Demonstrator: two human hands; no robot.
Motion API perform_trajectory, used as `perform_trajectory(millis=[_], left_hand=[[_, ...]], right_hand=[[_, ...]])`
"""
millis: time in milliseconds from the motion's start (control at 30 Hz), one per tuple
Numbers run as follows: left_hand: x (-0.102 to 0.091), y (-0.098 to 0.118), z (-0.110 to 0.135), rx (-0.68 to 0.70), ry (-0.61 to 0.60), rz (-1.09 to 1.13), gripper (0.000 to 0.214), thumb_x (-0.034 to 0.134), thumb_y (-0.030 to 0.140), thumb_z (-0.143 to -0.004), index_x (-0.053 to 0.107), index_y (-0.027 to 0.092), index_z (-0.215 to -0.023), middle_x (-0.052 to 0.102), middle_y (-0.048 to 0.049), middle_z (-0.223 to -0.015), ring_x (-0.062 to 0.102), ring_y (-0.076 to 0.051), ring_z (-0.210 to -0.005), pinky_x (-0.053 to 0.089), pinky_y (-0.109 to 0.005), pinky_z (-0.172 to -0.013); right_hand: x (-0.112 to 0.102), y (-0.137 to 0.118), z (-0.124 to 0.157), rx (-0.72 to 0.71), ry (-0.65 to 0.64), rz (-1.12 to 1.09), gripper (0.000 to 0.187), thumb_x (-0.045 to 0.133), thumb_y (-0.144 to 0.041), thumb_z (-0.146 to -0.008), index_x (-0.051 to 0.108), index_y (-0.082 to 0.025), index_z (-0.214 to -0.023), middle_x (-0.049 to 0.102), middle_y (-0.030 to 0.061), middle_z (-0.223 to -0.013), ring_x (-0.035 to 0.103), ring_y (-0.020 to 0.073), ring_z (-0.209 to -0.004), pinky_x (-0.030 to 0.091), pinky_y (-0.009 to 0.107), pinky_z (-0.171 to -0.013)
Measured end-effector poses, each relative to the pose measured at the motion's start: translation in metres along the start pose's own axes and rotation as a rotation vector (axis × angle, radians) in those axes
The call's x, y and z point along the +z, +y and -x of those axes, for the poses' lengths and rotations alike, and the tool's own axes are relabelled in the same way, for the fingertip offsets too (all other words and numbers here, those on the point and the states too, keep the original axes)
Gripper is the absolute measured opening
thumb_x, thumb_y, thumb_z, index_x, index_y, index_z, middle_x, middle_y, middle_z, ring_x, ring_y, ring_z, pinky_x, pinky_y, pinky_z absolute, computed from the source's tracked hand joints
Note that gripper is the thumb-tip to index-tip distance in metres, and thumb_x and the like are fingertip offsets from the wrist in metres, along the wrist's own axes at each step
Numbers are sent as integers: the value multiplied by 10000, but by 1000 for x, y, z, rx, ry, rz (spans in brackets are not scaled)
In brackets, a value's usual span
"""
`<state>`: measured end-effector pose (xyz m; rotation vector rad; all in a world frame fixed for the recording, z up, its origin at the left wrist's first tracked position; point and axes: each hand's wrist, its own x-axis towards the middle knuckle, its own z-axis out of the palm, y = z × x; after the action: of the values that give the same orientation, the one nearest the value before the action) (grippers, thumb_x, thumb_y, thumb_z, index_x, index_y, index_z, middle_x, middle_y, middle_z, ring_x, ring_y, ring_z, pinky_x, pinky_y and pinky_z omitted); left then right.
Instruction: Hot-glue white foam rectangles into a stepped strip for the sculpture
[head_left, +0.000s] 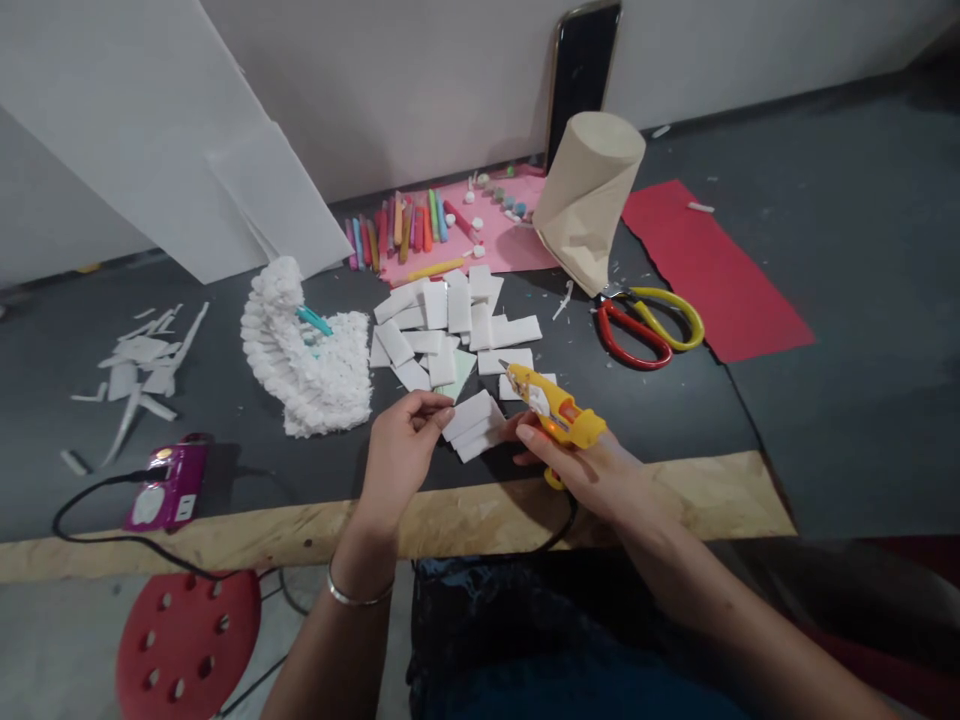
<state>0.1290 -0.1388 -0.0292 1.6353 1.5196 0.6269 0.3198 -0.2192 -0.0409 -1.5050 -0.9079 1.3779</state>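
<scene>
My left hand (409, 445) pinches the left edge of a small white piece (475, 425) made of overlapping white strips. In my right hand (581, 465) is a yellow hot glue gun (559, 405), its nozzle pointing up and to the left. Fingers of that hand also reach the right edge of the white piece. Just beyond lies a loose pile of white rectangles (435, 320), with a pale green scrap (463, 372) partly under it. A white swan-like shape covered in ruffled bits (307, 370) stands left of the pile, with turquoise pieces in its middle.
Red-and-yellow-handled scissors (637, 340) lie beside a crumpled tan paper cup (589, 190). Red paper (712, 280) is on the right. Behind are crayons (405, 225), pink paper (517, 240) and a leaning phone (585, 70). A purple power socket (169, 490) with a black cable sits left, near white scraps (142, 355).
</scene>
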Motion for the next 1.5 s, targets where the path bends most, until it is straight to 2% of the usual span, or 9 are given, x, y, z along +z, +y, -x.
perform_trajectory(millis=[167, 333, 533, 733, 833, 1067, 1200, 1333, 1500], left_hand=[[0, -1, -1, 2, 11, 17, 136, 674, 279, -783, 739, 193, -866, 734, -20, -778, 586, -137, -632, 459, -246, -610], [1, -1, -4, 11, 17, 20, 155, 683, 275, -773, 749, 193, -887, 747, -28, -798, 607, -143, -644, 474, -252, -623], [3, -4, -7, 25, 18, 34, 173, 678, 286, -779, 753, 191, -903, 758, -43, -842, 637, -156, -688, 491, -260, -643], [3, -3, -10, 32, -5, 22, 226, 673, 307, -792, 757, 198, -972, 768, -52, -890, 659, -174, -739, 502, -273, -667], [3, -4, -11, 35, -22, 21, 228, 671, 323, -800, 758, 208, -976, 774, -53, -937, 679, -190, -796, 512, -281, -692], [5, -9, -17, 56, -38, 16, 199, 667, 317, -807, 763, 216, -950, 781, -43, -949, 701, -202, -850, 527, -289, -740], [5, -9, -19, 54, -53, 31, 205, 666, 325, -808, 762, 211, -949, 782, -47, -952, 704, -207, -857, 530, -295, -754], [5, -7, -18, 62, -62, 33, 207, 661, 322, -810, 763, 216, -956, 782, -48, -958, 706, -212, -862, 532, -307, -770], [3, -7, -13, 58, -57, 18, 213, 654, 310, -816, 762, 222, -976, 779, -51, -994, 702, -211, -854, 529, -309, -762]], right_hand=[[0, -2, 1, 6, 7, -2, 363, 641, -497, -802, 666, -174, -967, 716, 109, -1006, 725, 225, -786, 620, 358, -716], [-1, -4, 1, 7, -1, 50, 323, 625, -479, -816, 677, -184, -937, 728, 104, -983, 724, 213, -722, 609, 348, -667], [0, -2, 0, -11, 18, 21, 294, 645, -459, -814, 678, -189, -928, 733, 93, -965, 724, 216, -710, 622, 369, -683], [1, 2, -1, -47, 16, -38, 321, 678, -471, -803, 673, -193, -962, 709, 101, -1026, 722, 261, -887, 640, 367, -704], [2, 0, -1, -17, 31, -85, 307, 685, -454, -790, 662, -196, -954, 717, 103, -1015, 729, 269, -896, 640, 350, -682], [2, 8, -10, -6, 66, -106, 344, 712, -449, -764, 646, -180, -968, 702, 118, -1119, 730, 224, -775, 631, 309, -562], [0, 14, -17, 10, 112, -6, 337, 718, -422, -765, 659, -192, -1004, 698, 102, -1165, 675, 147, -591, 595, 301, -488], [-1, 10, -21, 53, 100, 148, 294, 681, -370, -780, 679, -213, -1027, 734, 60, -1001, 611, 118, -482, 530, 283, -447], [-1, 10, -22, 6, 73, 227, 245, 663, -367, -783, 667, -226, -984, 725, 14, -865, 564, 109, -454, 468, 271, -456]])
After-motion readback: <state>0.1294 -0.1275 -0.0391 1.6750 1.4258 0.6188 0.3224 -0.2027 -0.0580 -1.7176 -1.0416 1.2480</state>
